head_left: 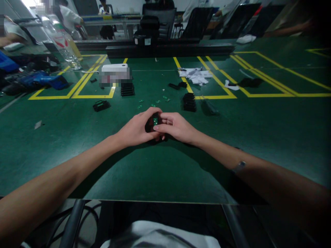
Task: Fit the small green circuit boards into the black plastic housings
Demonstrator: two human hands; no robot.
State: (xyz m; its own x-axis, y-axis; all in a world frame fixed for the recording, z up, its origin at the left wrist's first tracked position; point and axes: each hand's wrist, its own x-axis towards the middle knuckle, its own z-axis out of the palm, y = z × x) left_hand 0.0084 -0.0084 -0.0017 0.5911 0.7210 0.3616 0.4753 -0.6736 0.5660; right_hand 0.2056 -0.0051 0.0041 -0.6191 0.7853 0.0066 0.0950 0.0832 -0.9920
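Hands meet at the middle of a green desk point(77, 165), near the person. The left hand point(137, 130) is cupped and closed around a small black part point(150, 124), and the right hand point(177, 128) is closed on it from the right, fingertips pinching at a green chip point(155, 121) set in its top. The part looks tiny, light and stiff, probably hard plastic. The chip seems thin and fragile, best held by its edges, and easy to drop.

Just beyond the hands lie loose green chips point(165, 99). Farther off are stacks of black parts, one on the right point(189, 102) and one on the left point(127, 89), with another black piece point(101, 105) near left. White papers point(196, 75) lie far right, a white box point(115, 70) far left, and a plastic bottle point(62, 43) stands at the far left edge. All sit apart from the hands.
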